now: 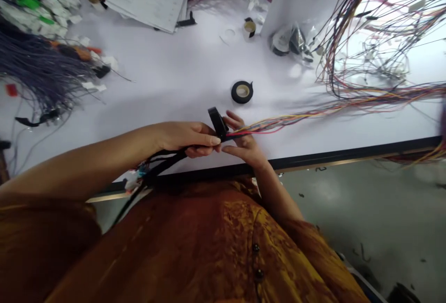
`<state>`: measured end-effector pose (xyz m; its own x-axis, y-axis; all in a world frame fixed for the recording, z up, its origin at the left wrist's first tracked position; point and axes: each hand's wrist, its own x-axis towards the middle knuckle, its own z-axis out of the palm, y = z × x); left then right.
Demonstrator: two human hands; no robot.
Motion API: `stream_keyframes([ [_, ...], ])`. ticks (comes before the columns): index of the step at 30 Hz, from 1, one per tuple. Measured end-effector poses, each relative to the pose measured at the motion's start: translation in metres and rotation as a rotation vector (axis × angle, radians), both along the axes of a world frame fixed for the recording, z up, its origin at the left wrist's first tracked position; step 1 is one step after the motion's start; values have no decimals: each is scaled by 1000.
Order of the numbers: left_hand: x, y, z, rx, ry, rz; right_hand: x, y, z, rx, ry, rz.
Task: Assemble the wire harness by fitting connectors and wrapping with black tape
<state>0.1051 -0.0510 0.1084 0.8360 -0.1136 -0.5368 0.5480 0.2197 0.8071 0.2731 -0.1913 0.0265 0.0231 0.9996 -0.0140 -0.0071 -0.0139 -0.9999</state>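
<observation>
Rust-brown and gold garment [195, 238] lies nearest the lens: soft folds, mottled pattern, small round dark buttons [259, 273] with a glossy surface. Beyond it runs the black table edge [313, 158], bordering a smooth, pale tabletop [156, 80].

Wire bundle [299, 115]: thin insulated strands in yellow, red, blue and darker tones, loosely gathered, extending from the hands toward the right side of the table. At the hands it meets a black-taped section [170, 162], matte and cord-like, which slopes down to the left over the table edge.

Left hand [195, 138]: thumb and fingers pressed together, pinching the taped section near the point where bare strands emerge. Right hand [249, 149]: thumb and fingers spread either side of the strands; contact pressure cannot be told.

Black tape roll [216, 121]: narrow ring, tilted on edge at the wrapping point, between the hands. Second tape roll [241, 92]: lies flat just beyond, tan core, free end projecting.

Far left: dense sheaf of dark violet-blue wires [42, 70], fine and slack. Farther back: flat white paper sheets [149, 1], overlapping; crinkled clear plastic bag [300, 45], contents indistinct.
</observation>
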Motion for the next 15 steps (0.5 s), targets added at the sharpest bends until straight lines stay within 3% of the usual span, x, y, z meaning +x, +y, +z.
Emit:
stream_keyframes([
  [3,-4,-3,5,163,23,-37,5,-2,0,39,-201,-27],
  [6,-7,-7,-3,474,72,44,32,-35,5,-24,-318,-96],
  [8,-7,-12,-12,701,32,38,49,-56,17,-148,-256,-31],
  [10,-5,-16,-18,854,-23,-29,59,-62,35,-274,-62,-6],
  [12,-2,-17,-19,873,-56,-104,60,-52,52,-318,179,-10],
  [15,-1,-13,-13,712,-36,-113,59,-30,63,-241,383,-27],
])
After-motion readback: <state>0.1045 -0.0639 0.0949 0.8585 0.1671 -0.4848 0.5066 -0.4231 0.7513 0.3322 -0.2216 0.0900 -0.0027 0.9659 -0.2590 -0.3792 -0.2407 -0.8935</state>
